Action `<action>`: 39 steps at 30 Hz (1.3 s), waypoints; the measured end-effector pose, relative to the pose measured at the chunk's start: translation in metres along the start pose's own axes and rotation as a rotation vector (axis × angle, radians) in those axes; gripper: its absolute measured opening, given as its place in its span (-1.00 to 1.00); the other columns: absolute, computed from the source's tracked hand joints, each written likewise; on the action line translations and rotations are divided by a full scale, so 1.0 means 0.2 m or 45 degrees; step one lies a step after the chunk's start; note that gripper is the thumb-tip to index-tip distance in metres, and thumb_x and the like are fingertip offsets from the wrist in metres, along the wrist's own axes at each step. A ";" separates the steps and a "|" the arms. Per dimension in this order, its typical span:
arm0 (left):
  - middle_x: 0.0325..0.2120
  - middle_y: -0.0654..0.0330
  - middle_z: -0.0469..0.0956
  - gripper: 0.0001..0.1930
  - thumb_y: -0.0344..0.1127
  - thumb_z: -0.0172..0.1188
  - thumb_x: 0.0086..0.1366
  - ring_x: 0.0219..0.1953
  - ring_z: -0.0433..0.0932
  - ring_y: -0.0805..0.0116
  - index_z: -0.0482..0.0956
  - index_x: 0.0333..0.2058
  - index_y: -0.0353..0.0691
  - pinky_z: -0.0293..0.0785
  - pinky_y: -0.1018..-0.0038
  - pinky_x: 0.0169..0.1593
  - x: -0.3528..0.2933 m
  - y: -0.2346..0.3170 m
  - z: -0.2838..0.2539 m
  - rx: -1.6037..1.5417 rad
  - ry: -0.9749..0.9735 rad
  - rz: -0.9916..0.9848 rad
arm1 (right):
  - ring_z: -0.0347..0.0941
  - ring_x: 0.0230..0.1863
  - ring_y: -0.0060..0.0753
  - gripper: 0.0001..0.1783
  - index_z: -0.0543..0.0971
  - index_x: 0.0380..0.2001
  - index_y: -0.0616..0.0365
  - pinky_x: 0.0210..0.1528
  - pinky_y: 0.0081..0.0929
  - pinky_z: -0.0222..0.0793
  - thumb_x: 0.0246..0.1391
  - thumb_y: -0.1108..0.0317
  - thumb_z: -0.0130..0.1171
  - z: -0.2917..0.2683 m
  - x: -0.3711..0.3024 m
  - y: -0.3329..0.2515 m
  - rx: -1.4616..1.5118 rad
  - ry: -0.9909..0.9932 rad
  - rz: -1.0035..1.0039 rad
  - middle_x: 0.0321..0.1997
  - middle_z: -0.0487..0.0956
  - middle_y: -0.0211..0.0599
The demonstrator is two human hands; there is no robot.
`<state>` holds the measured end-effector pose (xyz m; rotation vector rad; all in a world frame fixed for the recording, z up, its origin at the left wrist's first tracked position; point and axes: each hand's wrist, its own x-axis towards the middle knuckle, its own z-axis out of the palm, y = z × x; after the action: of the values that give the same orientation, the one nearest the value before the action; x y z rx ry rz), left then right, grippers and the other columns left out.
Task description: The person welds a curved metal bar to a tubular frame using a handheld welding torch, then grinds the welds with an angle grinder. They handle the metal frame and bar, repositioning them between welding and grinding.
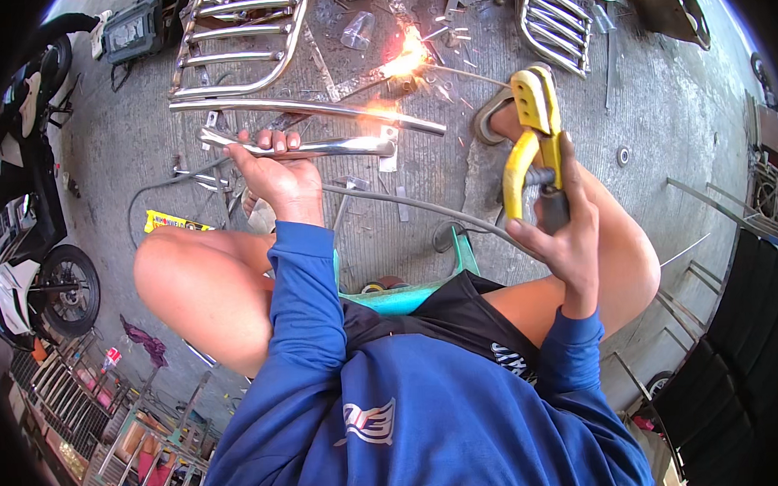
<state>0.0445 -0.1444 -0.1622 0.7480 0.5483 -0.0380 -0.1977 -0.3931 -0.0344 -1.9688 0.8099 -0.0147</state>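
Note:
My left hand [282, 180] is closed around a shiny bent metal tube [344, 147] with a flat drilled tab [388, 151] at its right end. Wrapped in my right hand [571, 233] is the dark handle of a yellow welding electrode holder [519, 170], my index finger stretched along its side. From its jaws a thin welding rod [468, 74] points left to a bright orange arc [407, 57] with sparks. The glare hides the rod's tip and the metal there. Just beyond the tube in my left hand lies a longer polished tube [311, 105].
Polished tube racks lie at far left [243, 57] and far right [556, 32]. A cable [422, 208] crosses before me above a teal stool [392, 301]. A clear plastic cup [358, 31] lies near the arc, a yellow packet [166, 221] by my left knee. Motorcycles [66, 291] stand left.

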 end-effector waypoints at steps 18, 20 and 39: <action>-0.56 0.33 0.21 -0.53 0.18 -0.38 0.64 -0.52 0.19 0.43 0.29 -0.23 -0.06 0.23 0.44 -0.43 0.01 0.00 0.00 0.091 0.036 0.036 | 0.62 0.15 -0.24 0.38 0.23 0.47 0.34 0.30 -0.43 0.33 -0.43 0.04 0.68 -0.18 -0.08 0.06 -0.058 -0.252 -0.240 0.08 0.69 0.00; -0.56 0.32 0.21 -0.53 0.18 -0.38 0.64 -0.52 0.19 0.43 0.29 -0.23 -0.07 0.23 0.44 -0.42 0.01 -0.01 0.00 0.093 0.032 0.042 | 0.62 0.15 -0.23 0.38 0.23 0.48 0.34 0.31 -0.43 0.32 -0.43 0.04 0.68 -0.18 -0.08 0.06 -0.050 -0.258 -0.226 0.08 0.68 0.01; -0.56 0.32 0.23 -0.50 0.20 -0.38 0.63 -0.53 0.21 0.44 0.30 -0.26 -0.07 0.26 0.44 -0.43 0.02 -0.01 -0.01 0.071 0.029 0.028 | 0.63 -0.04 -0.38 0.40 0.23 0.49 0.25 0.10 -0.51 0.43 -0.46 0.02 0.70 -0.17 -0.06 0.10 -0.135 -0.228 -0.337 0.02 0.70 -0.06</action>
<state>0.0475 -0.1433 -0.1662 0.8097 0.5624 -0.0244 -0.2290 -0.4194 -0.0271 -2.1305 0.4391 0.0484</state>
